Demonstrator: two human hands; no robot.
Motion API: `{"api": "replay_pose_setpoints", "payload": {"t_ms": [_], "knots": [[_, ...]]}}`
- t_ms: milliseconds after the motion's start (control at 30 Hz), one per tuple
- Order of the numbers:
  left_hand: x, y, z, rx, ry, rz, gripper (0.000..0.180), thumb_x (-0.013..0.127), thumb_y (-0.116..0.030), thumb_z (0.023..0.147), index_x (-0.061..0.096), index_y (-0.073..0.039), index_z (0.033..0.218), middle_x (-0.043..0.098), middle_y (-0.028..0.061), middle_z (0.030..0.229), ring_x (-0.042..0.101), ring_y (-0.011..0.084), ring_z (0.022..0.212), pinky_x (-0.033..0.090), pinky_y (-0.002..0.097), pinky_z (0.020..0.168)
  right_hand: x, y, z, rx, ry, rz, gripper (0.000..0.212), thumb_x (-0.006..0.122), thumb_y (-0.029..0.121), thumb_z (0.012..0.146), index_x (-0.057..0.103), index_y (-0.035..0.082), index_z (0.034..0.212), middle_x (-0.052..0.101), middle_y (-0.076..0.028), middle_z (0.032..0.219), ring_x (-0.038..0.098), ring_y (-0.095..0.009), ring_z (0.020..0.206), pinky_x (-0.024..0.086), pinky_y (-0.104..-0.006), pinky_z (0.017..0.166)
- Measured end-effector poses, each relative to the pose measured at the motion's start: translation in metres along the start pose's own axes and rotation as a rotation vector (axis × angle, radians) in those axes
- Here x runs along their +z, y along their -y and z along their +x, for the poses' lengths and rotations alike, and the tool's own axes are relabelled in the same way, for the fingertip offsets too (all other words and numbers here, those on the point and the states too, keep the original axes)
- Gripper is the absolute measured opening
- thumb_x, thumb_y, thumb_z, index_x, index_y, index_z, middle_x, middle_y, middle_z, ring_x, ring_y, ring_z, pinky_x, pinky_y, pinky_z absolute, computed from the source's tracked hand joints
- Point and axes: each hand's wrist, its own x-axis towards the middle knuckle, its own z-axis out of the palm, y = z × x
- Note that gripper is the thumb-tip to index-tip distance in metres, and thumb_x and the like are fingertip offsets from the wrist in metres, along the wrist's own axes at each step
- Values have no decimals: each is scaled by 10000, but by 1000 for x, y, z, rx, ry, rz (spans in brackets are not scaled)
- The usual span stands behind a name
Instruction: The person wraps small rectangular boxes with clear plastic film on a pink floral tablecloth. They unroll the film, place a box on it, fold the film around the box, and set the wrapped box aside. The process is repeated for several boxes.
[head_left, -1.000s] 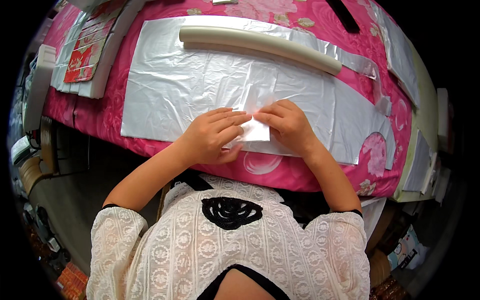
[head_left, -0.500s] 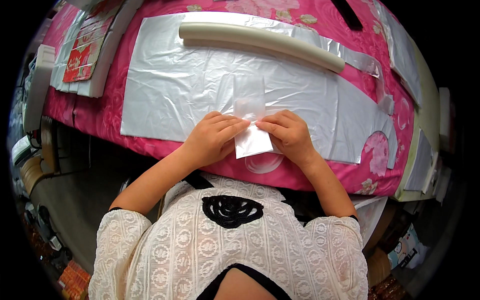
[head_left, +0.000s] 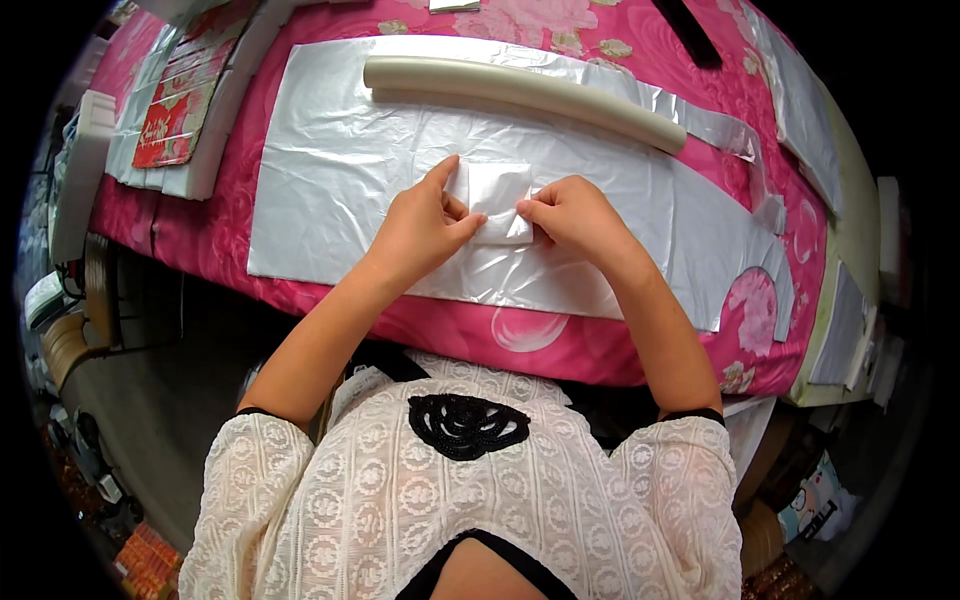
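A white plastic bag (head_left: 502, 190), folded into a small flat square, is between my hands above a stack of silvery-white plastic bags (head_left: 325, 190). My left hand (head_left: 422, 215) holds its left edge, thumb on top and index finger stretched forward along the side; the other fingers are partly hidden. At the right edge, my right hand (head_left: 575, 215) pinches the bag between thumb and curled fingers. A long cream-coloured tube (head_left: 520, 95) lies across the far part of the stack.
A pink flowered cloth (head_left: 450, 330) covers the table. White bundles with a red printed packet (head_left: 175, 125) stand at far left. A black bar (head_left: 688, 32) lies at the far right, near more plastic sheets (head_left: 795, 110). A small white folded piece (head_left: 454, 5) sits at the far edge.
The long strip of plastic bag has been folded down into a short square. Both hands have moved away from me with it, and my left index finger has stretched out.
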Motion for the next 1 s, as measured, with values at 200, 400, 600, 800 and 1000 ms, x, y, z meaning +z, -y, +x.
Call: {"api": "replay_pose_setpoints", "payload": {"t_ms": [200, 400, 600, 800, 1000], "knots": [[15, 16, -2, 687, -288, 524, 645, 649, -118, 782, 351, 27, 1335, 477, 202, 1249, 519, 315, 1065, 432, 373, 889, -6, 3, 9, 57, 89, 88, 298, 592, 207, 820, 639, -17, 629, 610, -87, 554, 599, -147, 506, 466, -276, 525], [44, 11, 2, 651, -156, 716, 840, 578, -470, 801, 280, 93, 1349, 287, 260, 1405, 233, 371, 1342, 156, 471, 1099, -6, -3, 15, 85, 113, 114, 302, 594, 209, 818, 649, -22, 632, 617, -93, 556, 602, -151, 504, 475, -269, 524], [51, 24, 7, 588, -105, 737, 1106, 561, -662, 699, 171, 121, 1375, 162, 277, 1452, 110, 371, 1380, 61, 474, 1115, -1, -3, 9, 44, 30, 47, 290, 657, 235, 764, 619, -22, 635, 608, -76, 581, 580, -127, 522, 464, -272, 508], [52, 30, 5, 589, -143, 705, 1128, 512, -690, 716, 119, 132, 1381, 98, 291, 1462, 29, 385, 1387, -14, 499, 1106, 15, 1, -30, -162, -330, -530, 299, 742, 252, 627, 620, 43, 804, 634, -96, 690, 624, -279, 675, 481, -375, 619], [13, 29, -31, 611, -213, 181, 777, 700, -168, 727, 291, 11, 1363, 302, 247, 1396, 281, 348, 1317, 263, 426, 1058, 24, 8, -8, -702, -461, -592, 469, 658, 249, 764, 542, 9, 1151, 539, -173, 1179, 476, -322, 1131, 362, -425, 956]]}}
